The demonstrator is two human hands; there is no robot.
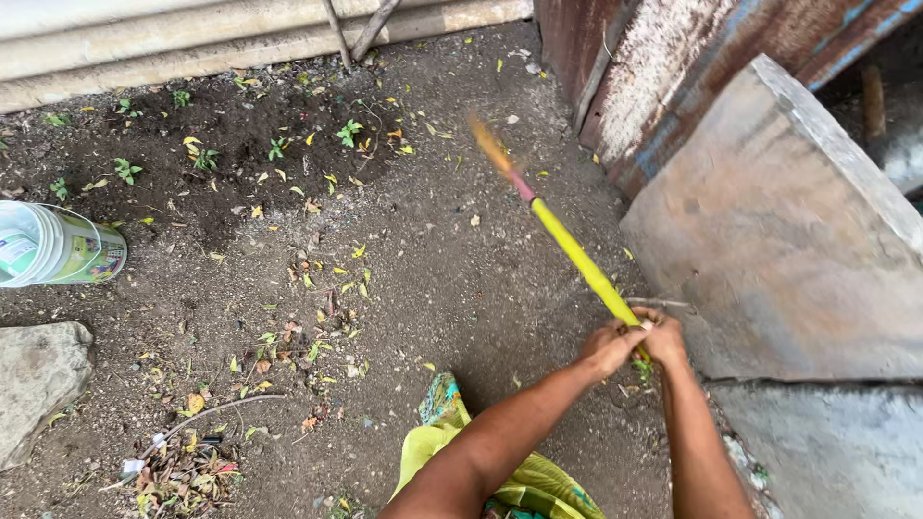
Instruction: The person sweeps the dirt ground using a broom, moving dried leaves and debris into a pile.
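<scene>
Both hands closed on the lower end of a yellow stick (577,255), side by side and touching: left hand (608,348) wrapped round it from the left, right hand (661,338) just beside it on the right. Stick runs up and to the left from the grip, yellow along most of its length, then a short pink band, then an orange tip that is blurred. Its far end is out over bare dirt ground (433,288).

Far left of the grip: a white and green plastic bucket (58,245) lying on its side, and below it a grey rock (38,380). Well to the left and beyond, a patch of dark soil (231,135) with small green seedlings (125,171) in it. Yellow fallen leaves (336,279) scattered across the dirt between that patch and the grip; a heap of dry litter (183,471) low left.

Below the grip, between the forearms and the ground, a fold of yellow-green cloth (452,432).

Immediately right of the grip: a large flat stone slab (788,250) leaning tilted, its lower corner close to the right hand. Beyond it, rusty corrugated sheet (663,67).
</scene>
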